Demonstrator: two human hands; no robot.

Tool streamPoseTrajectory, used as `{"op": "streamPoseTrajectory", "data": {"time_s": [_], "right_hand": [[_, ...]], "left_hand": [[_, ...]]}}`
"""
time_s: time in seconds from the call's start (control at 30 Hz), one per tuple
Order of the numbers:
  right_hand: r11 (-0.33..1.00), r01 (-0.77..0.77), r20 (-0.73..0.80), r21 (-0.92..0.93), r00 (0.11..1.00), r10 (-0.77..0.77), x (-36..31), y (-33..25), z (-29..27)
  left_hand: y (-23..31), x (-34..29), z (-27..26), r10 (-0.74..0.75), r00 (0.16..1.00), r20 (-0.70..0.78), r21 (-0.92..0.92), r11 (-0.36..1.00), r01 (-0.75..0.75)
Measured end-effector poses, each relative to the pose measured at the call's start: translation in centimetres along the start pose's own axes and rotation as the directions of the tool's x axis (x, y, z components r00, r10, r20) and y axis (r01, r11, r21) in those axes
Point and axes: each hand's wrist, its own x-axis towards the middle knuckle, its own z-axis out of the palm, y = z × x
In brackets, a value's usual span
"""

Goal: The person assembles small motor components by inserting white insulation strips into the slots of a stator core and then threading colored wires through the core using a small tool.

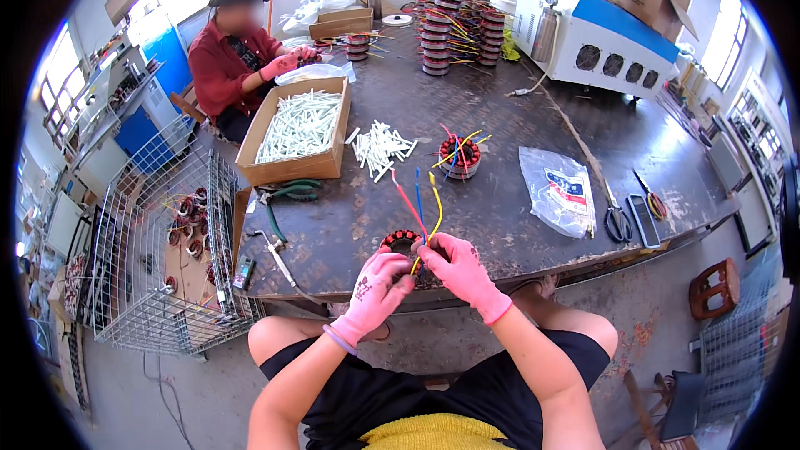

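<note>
At the table's near edge, a motor stator (402, 238) with red windings sits partly hidden behind my gloved hands. Its red wire (406, 199), blue wire (420, 200) and yellow wire (437, 204) stand up and fan apart. My right hand (465, 273), in a pink glove, pinches the wires close to the stator. The pink-gloved left hand (377, 290) is closed beside it, thumb and fingers around the lower part of the wires; the exact grip is partly hidden. A second stator (460, 157) with coloured leads rests farther back.
An open carton (340, 150) and a loose pile (382, 147) hold white tubes. Pliers (292, 192) lie left; a plastic bag (557, 192), scissors (617, 221) and a phone (642, 221) lie right. Stator stacks (437, 42) stand behind. A co-worker (242, 58) sits far left, beyond a wire cage (162, 242).
</note>
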Motion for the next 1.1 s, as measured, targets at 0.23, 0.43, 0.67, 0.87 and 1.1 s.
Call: {"op": "streamPoseTrajectory", "data": {"time_s": [0.23, 0.43, 0.67, 0.87, 1.1], "right_hand": [[0.992, 0.118, -0.024, -0.050, 0.993, -0.119, -0.1, -0.8, 0.3], [0.991, 0.133, 0.017, -0.022, 0.991, -0.133, -0.2, -0.5, 0.4], [0.945, 0.233, 0.058, -0.227, 0.972, -0.226, -0.2, -0.9, -1.2], [0.939, 0.231, -0.015, -0.253, 0.970, -0.243, -0.4, -1.7, -0.7], [0.913, 0.342, -0.023, -0.220, 0.934, -0.356, -0.8, -1.0, -0.8]], "left_hand": [[-1.3, 0.1, 1.2, -0.023, 0.999, -0.041, 0.072, 0.997, 0.026], [-2.1, 0.0, 1.4, -0.004, 0.998, -0.068, 0.041, 0.999, 0.007], [1.3, 1.3, 0.8, -0.092, 0.995, -0.045, 0.100, 0.990, 0.096], [-0.3, 1.0, 1.7, -0.138, 0.988, -0.070, 0.121, 0.982, 0.146], [-0.3, 1.3, 1.6, -0.133, 0.990, -0.035, 0.220, 0.966, 0.138]]}}
